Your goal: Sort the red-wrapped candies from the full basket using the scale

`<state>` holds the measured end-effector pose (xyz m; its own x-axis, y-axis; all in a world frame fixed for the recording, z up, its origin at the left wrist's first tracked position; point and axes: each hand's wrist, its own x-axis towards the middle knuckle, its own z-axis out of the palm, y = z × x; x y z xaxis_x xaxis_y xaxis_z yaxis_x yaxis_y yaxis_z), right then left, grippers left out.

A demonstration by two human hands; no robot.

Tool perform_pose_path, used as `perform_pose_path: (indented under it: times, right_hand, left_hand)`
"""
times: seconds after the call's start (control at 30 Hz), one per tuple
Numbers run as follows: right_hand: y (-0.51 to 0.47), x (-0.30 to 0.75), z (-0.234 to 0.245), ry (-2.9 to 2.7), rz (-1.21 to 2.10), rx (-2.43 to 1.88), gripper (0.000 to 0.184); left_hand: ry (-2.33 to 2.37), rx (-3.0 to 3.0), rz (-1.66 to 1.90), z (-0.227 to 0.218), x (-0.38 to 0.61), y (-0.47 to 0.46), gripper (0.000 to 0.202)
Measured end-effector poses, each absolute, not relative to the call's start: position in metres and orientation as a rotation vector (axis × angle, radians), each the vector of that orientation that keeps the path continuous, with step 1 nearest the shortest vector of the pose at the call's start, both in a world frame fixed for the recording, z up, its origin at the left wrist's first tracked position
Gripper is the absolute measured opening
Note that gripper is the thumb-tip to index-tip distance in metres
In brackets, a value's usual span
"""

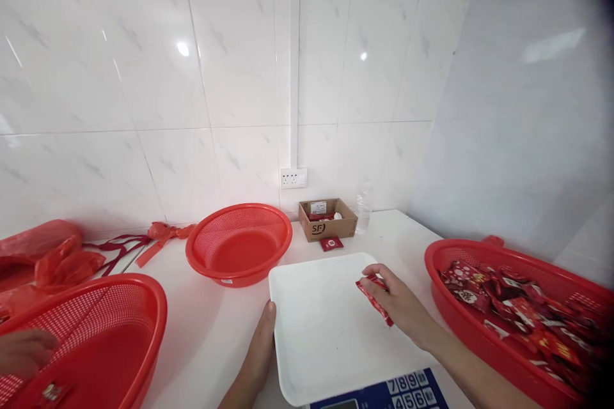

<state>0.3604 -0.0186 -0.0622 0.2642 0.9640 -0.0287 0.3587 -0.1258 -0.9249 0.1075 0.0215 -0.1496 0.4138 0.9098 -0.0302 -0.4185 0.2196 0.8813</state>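
My right hand (386, 300) is closed on a small red packet (377, 300), held over the right part of a white tray (326, 326). The tray sits on a scale with a blue keypad (407, 390). My left hand (261, 345) grips the tray's left edge, thumb at the rim and the other fingers mostly hidden. To the right, a red plastic basket (434, 255) contains many shiny red packets (518, 307). Another red packet (332, 243) lies flat on the table behind the tray.
A round red basket (283, 230) stands behind the tray. Beside the wall are a cardboard box (330, 228) and a clear bottle (363, 208). At left, another person's hand (23, 351) is over a red basket (160, 307); red plastic bags (67, 262) lie behind it.
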Motion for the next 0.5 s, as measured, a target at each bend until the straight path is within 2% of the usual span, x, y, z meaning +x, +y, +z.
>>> perform_pose_path:
  times: [0.13, 0.27, 0.5]
  right_hand:
    - [-0.013, 0.346, -0.069, -1.400, 0.926, -1.561, 0.037]
    - [-0.009, 0.338, -0.070, -1.574, 0.851, -1.638, 0.047]
    - [-0.010, 0.339, -0.072, -2.017, 0.221, -1.940, 0.057]
  left_hand:
    - [0.661, 0.944, 1.001, -0.155, 0.107, 0.024, 0.062]
    - [0.663, 0.944, 1.017, -0.155, 0.107, 0.024, 0.063]
    - [0.654, 0.942, 1.016, -0.154, 0.108, 0.024, 0.062]
